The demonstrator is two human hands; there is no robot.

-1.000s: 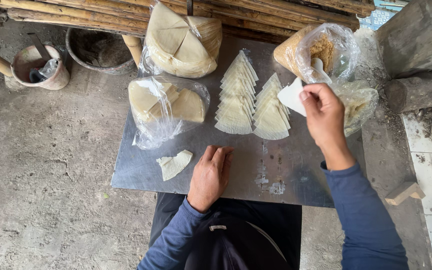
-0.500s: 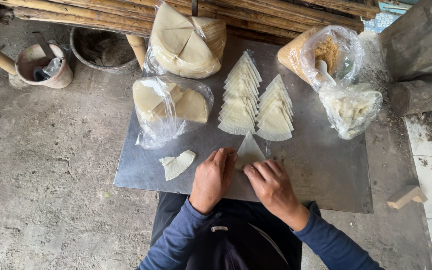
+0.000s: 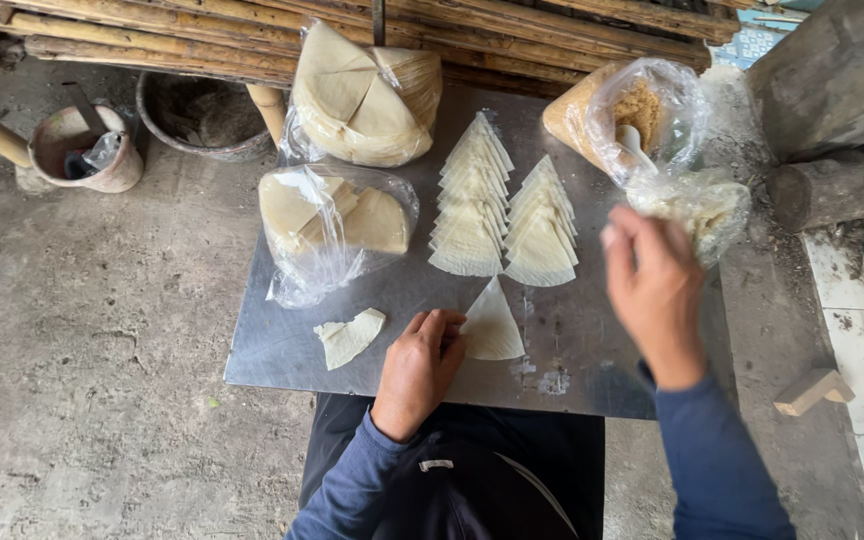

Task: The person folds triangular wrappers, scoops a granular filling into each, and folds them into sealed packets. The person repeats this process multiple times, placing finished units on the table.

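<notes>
Left hand [image 3: 422,365] fingers flat together, pinning triangular wrapper [image 3: 493,325] on metal worktop [image 3: 282,345], just below the stacks. Right hand [image 3: 657,290] has left it, lifted toward filling bag [image 3: 642,115] at 1 o'clock; blurred, fingers probably loosely apart, empty.

1 head-worn camera looks steeply down, close over a metal sheet [image 3: 282,350] at lap height

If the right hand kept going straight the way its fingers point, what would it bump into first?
Probably the clear bag of pale filling just beyond the right hand, with the bag of brown crumbs behind it. The hand is blurred and raised, so depth is uncertain.
</notes>
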